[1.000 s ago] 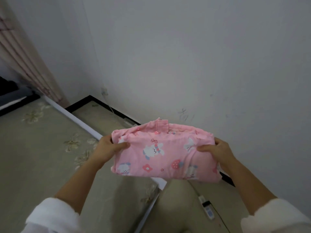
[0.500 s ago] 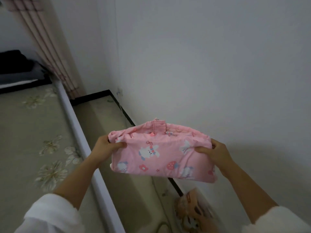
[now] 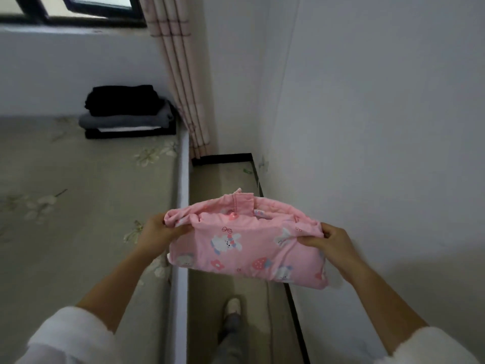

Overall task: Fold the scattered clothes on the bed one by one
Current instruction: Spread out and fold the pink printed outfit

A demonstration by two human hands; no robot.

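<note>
Folded pink garment (image 3: 246,248) gripped between left hand (image 3: 157,233), right hand (image 3: 332,244)

A bed (image 3: 78,206) is filling the left side of the room, its pale olive sheet, printed with white blossoms, lying flat and smooth. A stack of folded clothes (image 3: 126,114) is sitting at the bed's far right corner, close to the far wall: a black piece on top, grey beneath it, a thin white layer, then black at the bottom. A white border (image 3: 182,206) is running along the bed's right edge. Beside it, a narrow strip of floor (image 3: 223,177) is carrying one foot in a pale slipper (image 3: 232,306).
</note>
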